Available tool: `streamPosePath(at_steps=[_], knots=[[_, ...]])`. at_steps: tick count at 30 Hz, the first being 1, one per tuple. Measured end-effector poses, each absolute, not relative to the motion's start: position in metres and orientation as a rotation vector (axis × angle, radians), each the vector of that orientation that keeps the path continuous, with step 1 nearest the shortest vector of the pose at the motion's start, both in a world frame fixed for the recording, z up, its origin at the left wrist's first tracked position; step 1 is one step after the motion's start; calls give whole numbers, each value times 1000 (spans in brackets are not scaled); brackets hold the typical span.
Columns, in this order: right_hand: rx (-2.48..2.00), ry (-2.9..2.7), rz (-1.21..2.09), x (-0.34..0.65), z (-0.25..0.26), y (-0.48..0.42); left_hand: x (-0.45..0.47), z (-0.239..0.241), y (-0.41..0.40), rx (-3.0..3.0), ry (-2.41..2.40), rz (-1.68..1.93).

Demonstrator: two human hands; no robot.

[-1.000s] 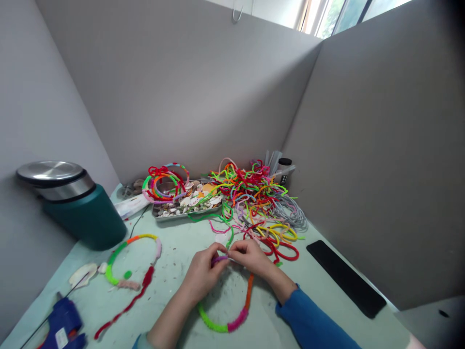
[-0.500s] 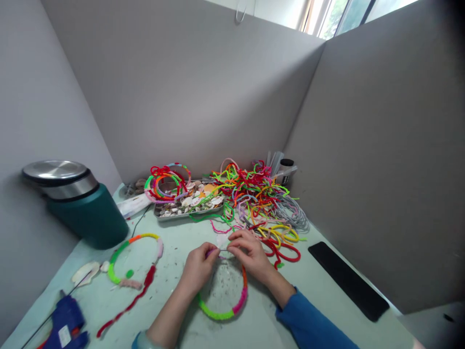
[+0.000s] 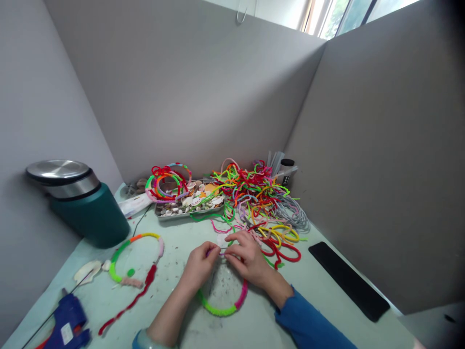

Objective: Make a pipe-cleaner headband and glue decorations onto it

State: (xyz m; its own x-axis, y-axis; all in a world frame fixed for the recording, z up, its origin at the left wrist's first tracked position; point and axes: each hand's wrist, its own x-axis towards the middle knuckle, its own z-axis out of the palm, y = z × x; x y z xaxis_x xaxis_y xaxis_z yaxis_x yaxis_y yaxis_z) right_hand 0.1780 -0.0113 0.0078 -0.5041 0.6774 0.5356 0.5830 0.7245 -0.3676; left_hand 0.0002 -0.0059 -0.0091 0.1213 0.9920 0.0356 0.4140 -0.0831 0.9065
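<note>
My left hand is closed in a pinch on a ring wrapped in coloured pipe cleaner, at a purple stretch near the top. Lime green and magenta sections curve below, towards me. My right hand has thumb and fingertips closed on the same ring, just right of the left fingertips. A thin grey length shows between the two hands. The right palm and fingers hide the ring's right upper part. To the left lies another partly wrapped ring, with a dark red pipe cleaner trailing from it.
A glue gun and a teal bottle stand at left. Behind my hands are a metal tray of small discs, finished rings and a heap of pipe cleaners. A black strip lies at right, by grey partitions.
My right hand has shifted slightly left and its fingers have come nearer the left fingertips, covering the ring's orange section. My left hand stays nearly in place.
</note>
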Motion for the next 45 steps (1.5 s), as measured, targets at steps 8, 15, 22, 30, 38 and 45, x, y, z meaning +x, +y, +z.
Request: streamPosePath(at_steps=[8,15,22,30,38,45], knots=[[-885,-2137,237,176,12,-13,0,-8,-5,1589,1379,929],[-873,-2113,359,175,12,-15,4,-4,-10,1676,1356,856],[-1001,-1895,578,173,5,-10,7,5,-18,1868,1240,767],[-1129,-1807,748,174,5,-6,9,11,-21,1892,1284,816],[-1279,-1544,1459,180,-1,-3,8,9,-22,1845,1266,845],[-1271,-1483,1653,181,4,-4,8,14,-24,1853,1219,867]])
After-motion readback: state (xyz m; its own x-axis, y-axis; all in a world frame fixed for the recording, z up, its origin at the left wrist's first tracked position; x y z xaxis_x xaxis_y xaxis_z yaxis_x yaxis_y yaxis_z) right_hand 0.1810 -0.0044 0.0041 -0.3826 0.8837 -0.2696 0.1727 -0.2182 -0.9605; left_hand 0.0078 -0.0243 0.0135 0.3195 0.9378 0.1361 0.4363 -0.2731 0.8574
